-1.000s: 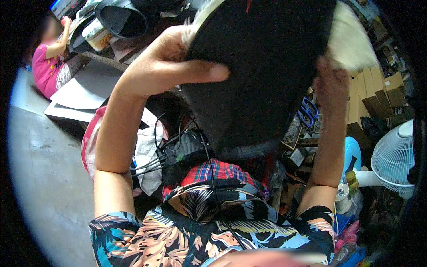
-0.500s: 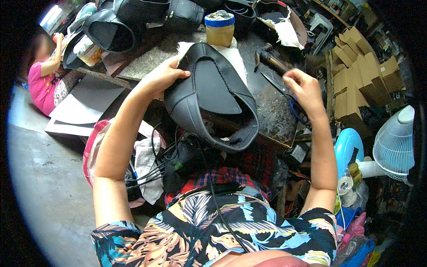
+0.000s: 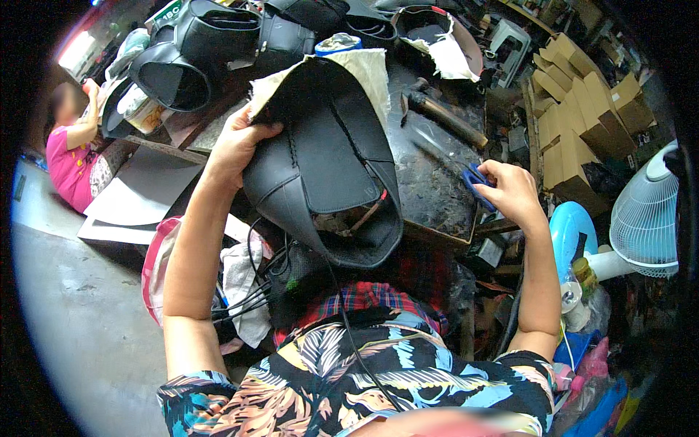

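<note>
Left hand: the left hand (image 3: pixel 237 146) is clenched on the upper left edge of a black motorcycle seat cover (image 3: pixel 324 164), thumb over the rim, fingers behind it.
Seat cover: it is tilted up off the workbench (image 3: pixel 437 182), its long axis running from the far end at the top down toward the person's chest; the open underside near the lower end shows stitching and a pale lining (image 3: pixel 364 69) peeks out at the top.
Right hand: the right hand (image 3: pixel 513 193) is curled around a small blue tool (image 3: pixel 477 182), fingers closed on it, resting at the bench's right edge.
Key relation: the seat cover lies to the left of the right hand, well apart from it; the left hand alone carries it.
Nearby: a hammer (image 3: pixel 444 116) lies on the bench between cover and right hand; more black seats (image 3: pixel 189 51) sit at the far side; a white fan (image 3: pixel 648 211) stands at the right; a person in pink (image 3: pixel 69 156) sits far left.
</note>
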`<state>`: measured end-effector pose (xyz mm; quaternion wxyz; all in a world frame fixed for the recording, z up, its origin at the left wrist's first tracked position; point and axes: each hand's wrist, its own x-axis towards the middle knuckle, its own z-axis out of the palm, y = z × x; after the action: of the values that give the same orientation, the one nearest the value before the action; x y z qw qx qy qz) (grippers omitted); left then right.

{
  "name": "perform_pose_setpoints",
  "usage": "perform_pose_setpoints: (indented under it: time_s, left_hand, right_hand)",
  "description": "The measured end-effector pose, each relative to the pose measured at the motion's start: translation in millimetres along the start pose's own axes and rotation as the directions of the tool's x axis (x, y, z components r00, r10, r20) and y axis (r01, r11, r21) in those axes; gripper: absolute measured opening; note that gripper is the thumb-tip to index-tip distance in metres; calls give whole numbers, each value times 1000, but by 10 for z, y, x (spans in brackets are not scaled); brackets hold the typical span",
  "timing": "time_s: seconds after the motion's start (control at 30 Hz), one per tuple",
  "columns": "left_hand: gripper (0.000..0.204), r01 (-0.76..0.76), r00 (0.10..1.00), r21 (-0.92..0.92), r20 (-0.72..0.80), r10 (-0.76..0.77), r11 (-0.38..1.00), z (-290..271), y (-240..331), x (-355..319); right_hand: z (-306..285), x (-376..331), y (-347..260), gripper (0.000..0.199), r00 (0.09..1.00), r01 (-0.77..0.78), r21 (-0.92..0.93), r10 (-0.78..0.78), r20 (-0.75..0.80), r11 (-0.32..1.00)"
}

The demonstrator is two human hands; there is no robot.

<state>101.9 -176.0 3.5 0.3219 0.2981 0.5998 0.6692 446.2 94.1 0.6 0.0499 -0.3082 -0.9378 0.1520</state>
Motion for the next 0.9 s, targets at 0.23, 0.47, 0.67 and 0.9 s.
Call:
perform_pose_setpoints:
  time_s: [0.23, 0.47, 0.67, 0.9]
  left_hand:
    - [36, -92, 996, -194, -4, 93, 977, -74, 68, -272]
    - [36, -129, 990, -284, 15, 139, 950, 91, 131, -399]
    - [43, -144, 989, -164, -33, 141, 976, 193, 129, -409]
    - [37, -128, 986, -332, 55, 155, 935, 227, 97, -383]
  right_hand:
    - [269, -361, -256, 35, 997, 81, 499, -64, -50, 863]
    - [282, -484, -426, 49, 989, 145, 456, -121, -82, 878]
    - [435, -512, -364, 40, 993, 98, 772, -107, -40, 628]
    - [401, -552, -309, 35, 984, 33, 904, -173, 46, 427]
